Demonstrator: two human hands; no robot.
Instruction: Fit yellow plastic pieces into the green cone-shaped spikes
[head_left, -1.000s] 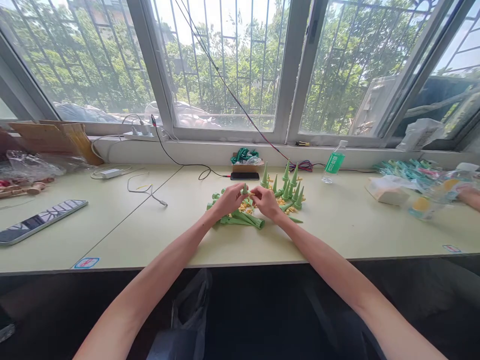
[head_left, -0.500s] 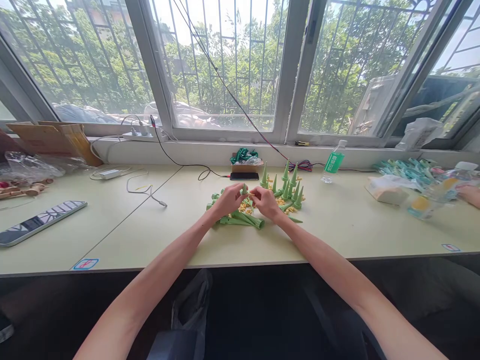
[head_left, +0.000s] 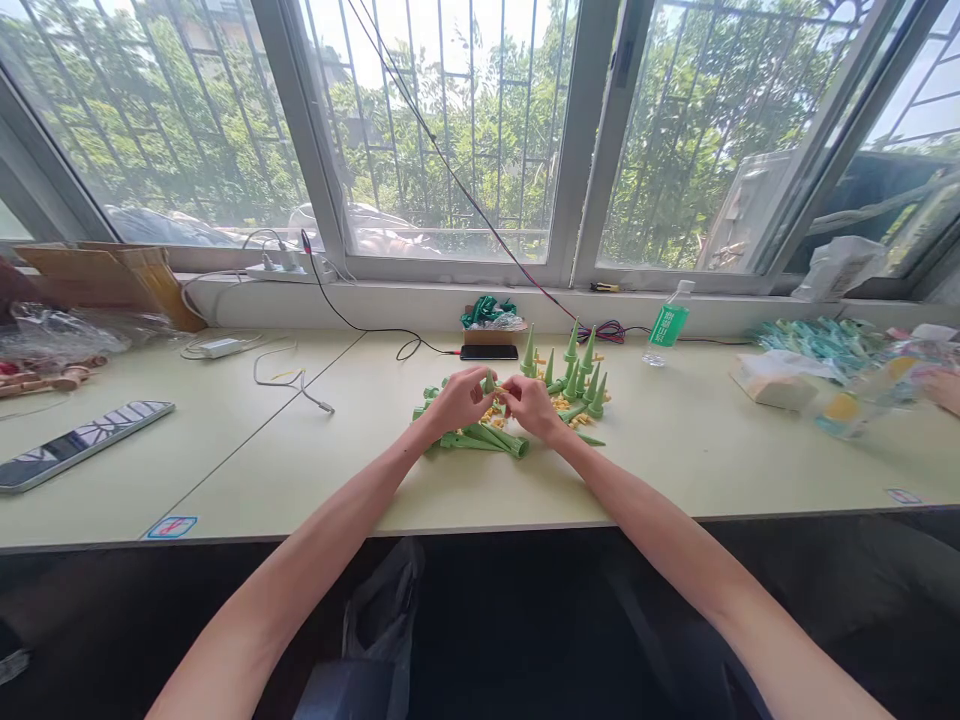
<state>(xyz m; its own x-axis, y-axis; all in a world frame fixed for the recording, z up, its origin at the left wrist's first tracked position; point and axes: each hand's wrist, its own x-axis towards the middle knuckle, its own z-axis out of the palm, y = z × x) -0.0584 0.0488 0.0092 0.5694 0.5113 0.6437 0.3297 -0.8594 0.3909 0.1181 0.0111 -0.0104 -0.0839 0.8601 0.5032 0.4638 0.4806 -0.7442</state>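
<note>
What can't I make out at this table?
All in the head view:
Green cone: lower part hidden by the left hand.
Small yellow piece: partly covered by the right hand, so its far end is unclear.
Bottle label: fine print too small.
Another person's hand: blurred, cut off by the right edge.

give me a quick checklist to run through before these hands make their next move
1. Left hand holding the cone: ok, tip up.
2. Right hand pinching the peg: ok.
3. Peg seated in the cone: cannot tell, too small and partly hidden.
4. Other cones all standing: not ok, several lie on their sides.
5. Bottle upright, clear of both hands: ok.
</note>
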